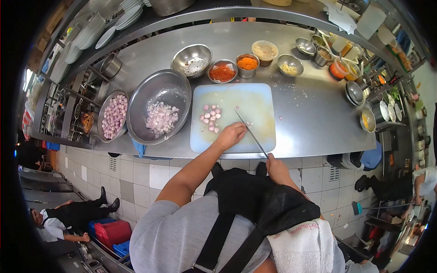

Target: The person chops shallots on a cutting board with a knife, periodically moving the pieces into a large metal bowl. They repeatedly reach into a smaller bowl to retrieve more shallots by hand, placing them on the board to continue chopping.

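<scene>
My right hand (277, 169) is closed round the handle of a kitchen knife (253, 134), whose long blade slants across the white cutting board (200, 143). Beside the blade, my left hand (232, 135) presses its curled fingers down on the board. What lies under those fingertips is hidden. To the left of it sits a group of peeled shallots (212, 117), and small bits lie near the knife. A large steel bowl (136, 107) left of the board contains cut shallots (162, 118). Farther left, another bowl holds many whole peeled shallots (114, 116).
Behind the board stand an empty-looking steel bowl (182, 57), a bowl of red shreds (223, 71), a pot of orange food (247, 62) and a tub (265, 51). More bowls line the right side. A shelf edge (209, 16) spans above. Two people are at the sides.
</scene>
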Available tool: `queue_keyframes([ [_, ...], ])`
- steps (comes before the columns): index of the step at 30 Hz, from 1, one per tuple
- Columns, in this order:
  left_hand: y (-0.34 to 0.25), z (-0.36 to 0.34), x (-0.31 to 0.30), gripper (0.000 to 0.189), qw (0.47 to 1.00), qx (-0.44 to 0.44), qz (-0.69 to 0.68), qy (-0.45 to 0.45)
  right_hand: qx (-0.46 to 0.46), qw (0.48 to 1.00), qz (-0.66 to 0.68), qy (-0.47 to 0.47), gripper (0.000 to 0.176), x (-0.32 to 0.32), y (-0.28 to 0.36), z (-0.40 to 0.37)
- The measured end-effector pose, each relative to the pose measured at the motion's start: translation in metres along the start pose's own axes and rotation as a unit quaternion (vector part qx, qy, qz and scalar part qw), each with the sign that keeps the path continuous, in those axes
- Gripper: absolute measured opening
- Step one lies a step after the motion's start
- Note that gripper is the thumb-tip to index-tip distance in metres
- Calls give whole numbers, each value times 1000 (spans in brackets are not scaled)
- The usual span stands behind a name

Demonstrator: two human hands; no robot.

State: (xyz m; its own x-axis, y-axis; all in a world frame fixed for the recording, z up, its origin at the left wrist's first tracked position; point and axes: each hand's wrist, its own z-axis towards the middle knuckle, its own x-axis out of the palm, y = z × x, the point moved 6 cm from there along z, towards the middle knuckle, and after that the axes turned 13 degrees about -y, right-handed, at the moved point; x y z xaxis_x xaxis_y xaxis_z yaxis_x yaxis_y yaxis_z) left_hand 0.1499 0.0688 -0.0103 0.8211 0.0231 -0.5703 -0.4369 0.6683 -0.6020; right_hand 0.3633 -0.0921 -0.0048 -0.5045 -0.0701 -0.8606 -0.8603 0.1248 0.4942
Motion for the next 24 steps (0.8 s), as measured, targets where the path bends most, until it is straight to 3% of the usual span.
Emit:
queue_keyframes([
  [2, 1, -1, -2, 11, 1000, 23, 13, -2, -2, 1000, -9, 8, 27, -22, 20, 0],
  [8, 1, -2, -2, 11, 1000, -3, 1, -1, -11, 1000, -8, -21, 26, 6, -3, 2],
  [11, 1, -3, -3, 11, 1000, 13, 12, -13, 4, 1000, -10, -8, 26, -22, 17, -4],
  [14, 0, -2, -3, 11, 1000, 4, -3, -4, 6, 1000, -5, 3, 27, 10, -7, 0],
  [20, -1, -3, -3, 9, 1000, 12, 9, -21, 9, 1000, -5, -23, 25, -19, 15, -11],
  [24, 3, -4, -2, 10, 1000, 1, -2, -7, -2, 1000, 16, -17, 25, 2, -2, -1],
])
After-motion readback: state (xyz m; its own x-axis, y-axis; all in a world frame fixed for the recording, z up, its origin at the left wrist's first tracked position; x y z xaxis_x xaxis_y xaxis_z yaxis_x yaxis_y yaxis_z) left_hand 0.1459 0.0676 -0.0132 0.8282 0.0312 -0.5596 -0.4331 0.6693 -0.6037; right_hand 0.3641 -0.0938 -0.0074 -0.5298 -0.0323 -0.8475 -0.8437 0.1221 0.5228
